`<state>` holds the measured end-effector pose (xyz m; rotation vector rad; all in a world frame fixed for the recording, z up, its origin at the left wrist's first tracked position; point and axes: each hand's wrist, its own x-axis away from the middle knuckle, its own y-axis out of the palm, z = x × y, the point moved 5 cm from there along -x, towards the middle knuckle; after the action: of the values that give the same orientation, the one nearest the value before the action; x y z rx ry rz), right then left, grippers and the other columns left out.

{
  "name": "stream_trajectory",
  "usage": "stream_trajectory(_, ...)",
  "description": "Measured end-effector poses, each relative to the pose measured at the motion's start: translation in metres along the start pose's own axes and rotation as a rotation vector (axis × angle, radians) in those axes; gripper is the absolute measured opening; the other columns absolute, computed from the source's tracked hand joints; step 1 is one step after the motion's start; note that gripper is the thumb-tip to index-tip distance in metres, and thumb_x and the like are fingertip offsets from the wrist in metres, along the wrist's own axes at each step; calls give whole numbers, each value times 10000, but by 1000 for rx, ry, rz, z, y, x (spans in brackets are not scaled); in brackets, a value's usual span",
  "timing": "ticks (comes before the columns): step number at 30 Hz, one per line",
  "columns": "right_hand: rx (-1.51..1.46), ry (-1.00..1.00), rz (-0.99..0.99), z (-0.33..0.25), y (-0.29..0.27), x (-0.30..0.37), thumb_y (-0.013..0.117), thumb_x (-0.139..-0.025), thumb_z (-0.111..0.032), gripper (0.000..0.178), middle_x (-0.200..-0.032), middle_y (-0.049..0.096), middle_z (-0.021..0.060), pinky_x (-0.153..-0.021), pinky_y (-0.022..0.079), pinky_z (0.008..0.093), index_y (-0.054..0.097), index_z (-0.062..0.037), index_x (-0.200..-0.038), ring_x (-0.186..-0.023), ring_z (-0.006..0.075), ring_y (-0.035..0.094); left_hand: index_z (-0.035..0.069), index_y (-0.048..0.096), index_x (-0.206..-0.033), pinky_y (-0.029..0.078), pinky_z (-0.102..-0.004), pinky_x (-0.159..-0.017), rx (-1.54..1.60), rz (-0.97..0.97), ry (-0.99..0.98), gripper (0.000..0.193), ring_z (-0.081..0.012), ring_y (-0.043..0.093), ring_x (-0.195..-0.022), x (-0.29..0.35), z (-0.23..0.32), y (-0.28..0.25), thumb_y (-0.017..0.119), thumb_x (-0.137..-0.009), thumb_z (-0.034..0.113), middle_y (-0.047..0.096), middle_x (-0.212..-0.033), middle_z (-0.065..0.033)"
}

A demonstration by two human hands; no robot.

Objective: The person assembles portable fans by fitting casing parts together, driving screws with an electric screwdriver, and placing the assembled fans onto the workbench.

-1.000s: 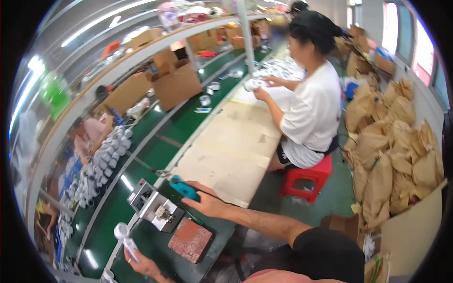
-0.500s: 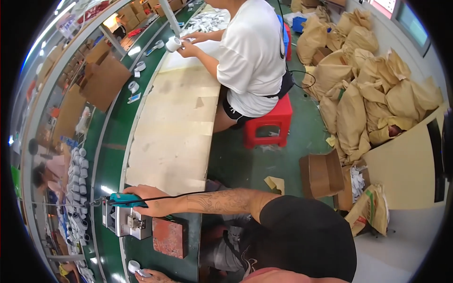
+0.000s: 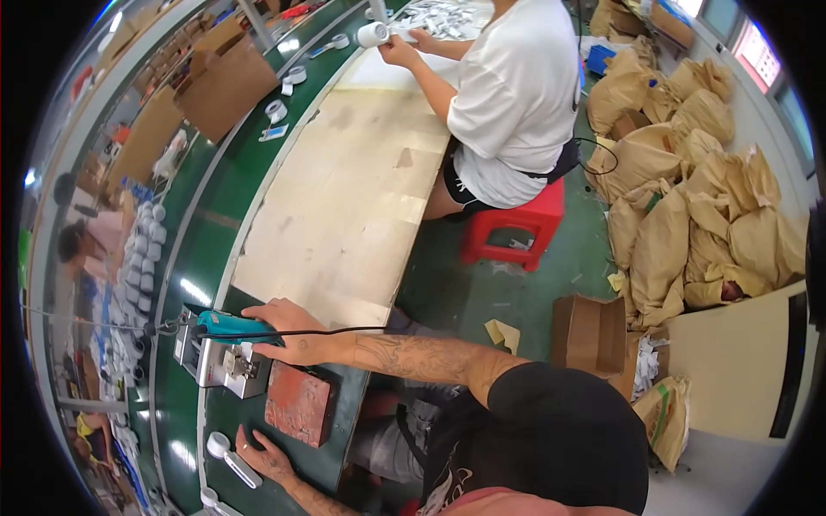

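Note:
My right hand (image 3: 292, 334) is wrapped around a teal electric screwdriver (image 3: 232, 328), which has a black cord and a cord or wire at its far end. Just under it stands a silver metal box (image 3: 237, 366) with a small mechanism on its front, perhaps a screw feeder. Fingers spread, my left hand (image 3: 268, 460) lies low at the bench's near-left edge. Right beside it is a white handheld part (image 3: 243, 470) with a round head and long handle. Whether the fingers touch that part is unclear. A worn reddish block (image 3: 298, 402) sits between my hands.
Cardboard covers the bench (image 3: 327, 198) beyond my right hand. A co-worker in white (image 3: 516, 95) sits on a red stool (image 3: 516, 225), holding a white round-headed part. The green conveyor (image 3: 194, 232) carries several white parts. Paper sacks (image 3: 654, 236) and an open carton (image 3: 589, 335) stand at right.
The view has shifted and turned a little. More of my left hand now shows, and its white part stands out beside the fingers. My right hand keeps hold of the screwdriver.

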<state>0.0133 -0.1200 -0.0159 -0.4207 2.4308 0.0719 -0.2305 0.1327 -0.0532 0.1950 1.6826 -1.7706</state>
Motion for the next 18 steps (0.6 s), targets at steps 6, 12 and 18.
stream_trajectory(6,17,-59,-63,8,10,6,790,-833,-246,625,-1078,647,138,-934,453,435,554,-56,-1380,-1041,339,581,-42,602,-1314,448,-447,-1031,67,-37,-72,349,-375,596,-1160,-2,-5,7,592,-1015,137,640,-1246,-219)
stream_trajectory(12,-18,-134,-111,-1,2,9,779,-840,-248,652,-1183,622,174,-965,442,459,524,-18,-1394,-1104,364,562,-36,606,-1302,438,-458,-1037,57,-91,-35,339,-386,586,-1162,-4,5,9,594,-1026,162,632,-1251,-223)
stream_trajectory(18,7,-103,-180,-25,-23,65,748,-881,-258,710,-1377,547,250,-1118,407,472,449,33,-1455,-1288,417,513,-25,586,-1332,404,-492,-1093,36,-144,21,409,-401,511,-1308,4,-3,11,522,-1074,285,562,-1395,-224)
